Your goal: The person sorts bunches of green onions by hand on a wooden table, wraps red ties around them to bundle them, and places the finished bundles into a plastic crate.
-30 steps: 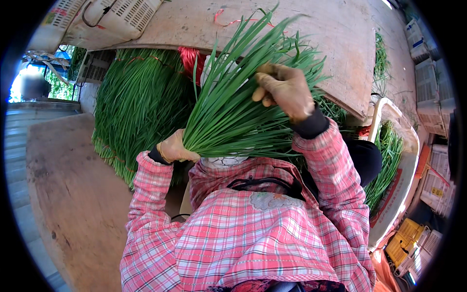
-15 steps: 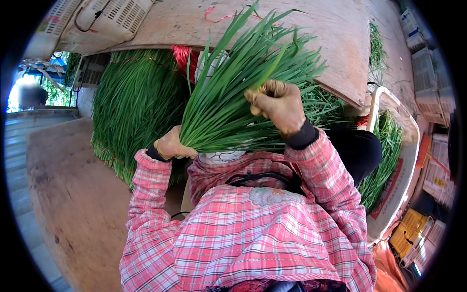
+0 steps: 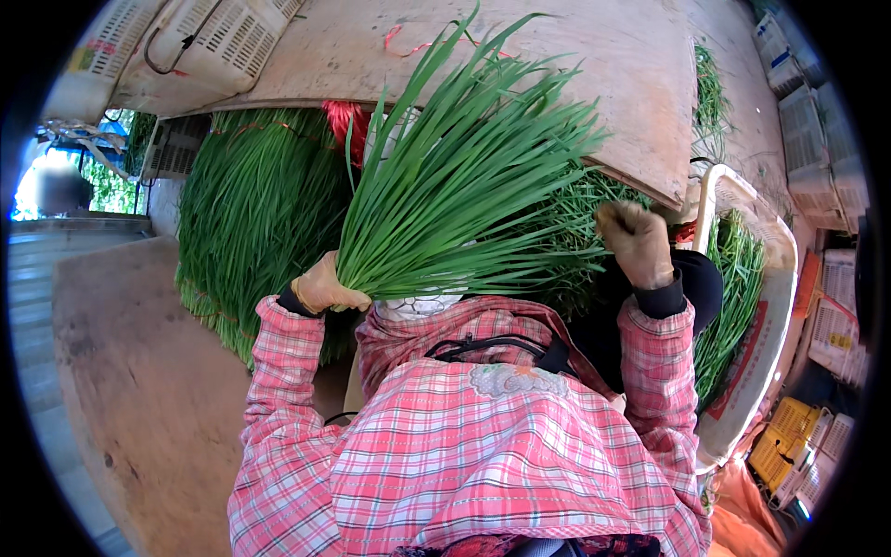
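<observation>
My gloved left hand [image 3: 327, 283] grips a fanned bunch of long green leaves [image 3: 445, 195] by its pale lower ends, and the tips reach up over a board. My gloved right hand [image 3: 634, 243] is closed just right of the bunch, its contents hidden. A large pile of similar leaves [image 3: 255, 204] with red ties lies left of the bunch, and red plastic twine [image 3: 343, 125] shows behind it. More loose leaves [image 3: 585, 204] lie under the bunch, beside the right hand.
A wooden board [image 3: 622, 74] spans the top, with pale crates [image 3: 213, 42] at upper left. A white basket of leaves [image 3: 789, 269] stands right; more crates [image 3: 780, 441] line that side. A plywood sheet [image 3: 130, 371] lies left. Part of another person [image 3: 65, 193] shows far left.
My right hand has moved from within the bunch out to the right and slightly down; the light leaf at its fingers no longer shows there. My left hand still grips the bunch.
</observation>
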Motion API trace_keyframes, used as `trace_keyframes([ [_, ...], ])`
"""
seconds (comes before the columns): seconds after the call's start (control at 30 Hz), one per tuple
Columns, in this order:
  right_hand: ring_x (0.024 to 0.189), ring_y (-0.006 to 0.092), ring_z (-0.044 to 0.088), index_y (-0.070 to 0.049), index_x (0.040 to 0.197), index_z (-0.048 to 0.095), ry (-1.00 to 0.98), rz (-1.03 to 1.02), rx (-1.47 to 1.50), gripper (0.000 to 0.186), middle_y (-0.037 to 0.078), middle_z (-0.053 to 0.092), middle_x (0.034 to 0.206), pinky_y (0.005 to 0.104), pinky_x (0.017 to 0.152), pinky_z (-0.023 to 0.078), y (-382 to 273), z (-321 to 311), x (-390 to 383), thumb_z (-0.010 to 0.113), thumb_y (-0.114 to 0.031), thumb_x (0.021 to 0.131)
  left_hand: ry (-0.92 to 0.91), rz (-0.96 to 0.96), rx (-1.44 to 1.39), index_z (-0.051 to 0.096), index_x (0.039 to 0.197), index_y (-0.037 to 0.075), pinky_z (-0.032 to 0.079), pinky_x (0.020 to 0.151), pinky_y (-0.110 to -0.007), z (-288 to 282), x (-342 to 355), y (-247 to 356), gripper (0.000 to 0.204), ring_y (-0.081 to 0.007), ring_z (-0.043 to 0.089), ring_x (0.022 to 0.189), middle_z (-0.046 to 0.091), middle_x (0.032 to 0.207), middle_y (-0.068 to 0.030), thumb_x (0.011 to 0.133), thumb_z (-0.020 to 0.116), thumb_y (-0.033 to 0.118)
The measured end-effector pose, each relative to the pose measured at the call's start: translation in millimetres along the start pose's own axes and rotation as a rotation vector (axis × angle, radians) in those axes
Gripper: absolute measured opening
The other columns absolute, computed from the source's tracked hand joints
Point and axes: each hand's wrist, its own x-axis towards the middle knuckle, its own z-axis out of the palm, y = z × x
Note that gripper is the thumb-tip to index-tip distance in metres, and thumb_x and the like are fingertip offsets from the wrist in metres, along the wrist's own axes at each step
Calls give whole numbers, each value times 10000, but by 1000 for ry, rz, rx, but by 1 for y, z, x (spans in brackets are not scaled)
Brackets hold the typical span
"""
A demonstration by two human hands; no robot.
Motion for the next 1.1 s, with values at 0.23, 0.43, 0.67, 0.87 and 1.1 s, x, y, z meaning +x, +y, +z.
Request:
trace_keyframes([
  [0.23,804,266,610,-26,940,644,211,-321,-50,238,144,619,876,337,706,468,-73,21,83,620,-228,816,2,6,93,575,928,8,382,413,-212,1,-4,2,315,-95,518,468,618,661,-57,648,718,27],
  [0.43,807,299,606,-114,968,665,117,-244,-296,262,94,624,901,394,702,473,-76,59,100,640,-300,785,35,104,12,563,998,-11,432,507,-232,7,-4,-1,411,-109,557,571,629,740,-63,638,756,35],
  [0.67,620,138,572,-15,857,636,198,-82,285,158,32,607,702,278,559,456,-39,30,88,637,-170,826,-3,87,-9,556,1091,-5,451,752,-274,4,-5,-4,497,-109,549,826,627,957,-32,646,772,39],
  [0.87,669,56,528,6,947,635,54,118,107,181,3,600,761,192,623,434,0,-42,60,670,-77,790,0,94,4,560,1091,-2,446,803,-283,7,-7,-3,481,-112,546,871,626,977,-26,656,762,22],
  [1.1,877,225,598,-30,1117,583,291,-466,-162,318,116,627,994,339,766,474,-41,-38,57,631,-136,821,-34,-12,-9,550,1102,-3,446,801,-282,1,-6,-7,477,-115,546,868,616,988,-23,667,745,14],
])
